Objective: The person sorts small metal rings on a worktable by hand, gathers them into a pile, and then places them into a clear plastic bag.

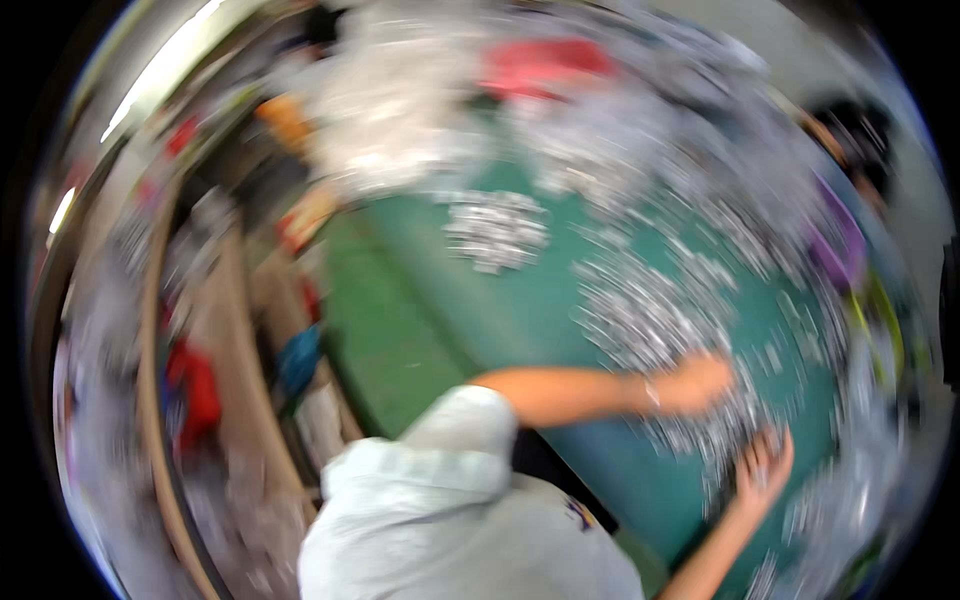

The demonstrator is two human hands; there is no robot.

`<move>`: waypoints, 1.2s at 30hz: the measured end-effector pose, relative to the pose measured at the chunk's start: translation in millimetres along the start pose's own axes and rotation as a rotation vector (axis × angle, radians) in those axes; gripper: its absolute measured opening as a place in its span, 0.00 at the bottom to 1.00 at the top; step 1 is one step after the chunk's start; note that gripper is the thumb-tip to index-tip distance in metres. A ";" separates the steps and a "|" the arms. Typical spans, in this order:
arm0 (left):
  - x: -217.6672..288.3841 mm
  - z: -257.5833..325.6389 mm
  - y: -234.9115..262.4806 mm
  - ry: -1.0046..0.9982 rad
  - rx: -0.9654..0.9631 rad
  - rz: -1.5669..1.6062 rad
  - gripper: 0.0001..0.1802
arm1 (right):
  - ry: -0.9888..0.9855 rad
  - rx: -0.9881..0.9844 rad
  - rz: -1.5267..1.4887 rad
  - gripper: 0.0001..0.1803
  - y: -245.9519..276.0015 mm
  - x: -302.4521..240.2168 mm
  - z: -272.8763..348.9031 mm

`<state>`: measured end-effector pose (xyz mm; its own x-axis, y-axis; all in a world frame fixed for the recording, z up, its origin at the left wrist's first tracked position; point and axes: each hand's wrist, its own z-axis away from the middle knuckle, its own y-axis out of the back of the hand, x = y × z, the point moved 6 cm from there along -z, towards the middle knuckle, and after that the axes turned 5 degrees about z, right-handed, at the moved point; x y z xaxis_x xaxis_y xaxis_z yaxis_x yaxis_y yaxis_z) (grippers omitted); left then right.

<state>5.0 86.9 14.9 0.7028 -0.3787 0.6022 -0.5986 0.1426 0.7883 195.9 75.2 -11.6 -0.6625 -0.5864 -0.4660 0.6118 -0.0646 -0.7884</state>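
Motion blur smears the whole picture. A large spread of small shiny silvery pieces point(640, 310) lies on the green table in front of me; their exact kind cannot be made out. My left hand point(697, 384) reaches across to the right over this spread, rounded and closed, its fingertips hidden; what it holds, if anything, does not show. Close by, nearer to me and to the right, my right hand point(765, 472) rests at the edge of the pieces with fingers partly curled and apart. Pale glints show by its fingers, too blurred to name.
Farther off on the table point(420, 260) sits a separate small heap of silvery pieces point(495, 230). Clear plastic bags point(400, 90) and a red item point(545, 67) crowd the far side. Purple point(838, 235) and yellow-green point(880, 330) rims stand at right. Cluttered shelves point(245, 370) line the left.
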 end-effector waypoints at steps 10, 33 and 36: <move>19.9 -11.8 -17.4 -0.029 0.417 0.235 0.14 | -0.024 0.008 -0.006 0.14 23.8 -21.2 -12.8; 25.2 -8.5 -23.3 -0.164 0.285 -0.205 0.08 | 0.531 0.461 2.548 0.30 -87.6 -3.9 19.3; 24.3 -14.0 -30.3 -0.124 0.209 -0.231 0.09 | 0.579 0.398 2.433 0.27 -71.3 -12.4 10.0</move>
<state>45.6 86.2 7.4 0.7844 -0.4896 0.3808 -0.5041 -0.1456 0.8513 164.8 79.1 54.3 0.9521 0.2986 -0.0658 0.0889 -0.0644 0.9940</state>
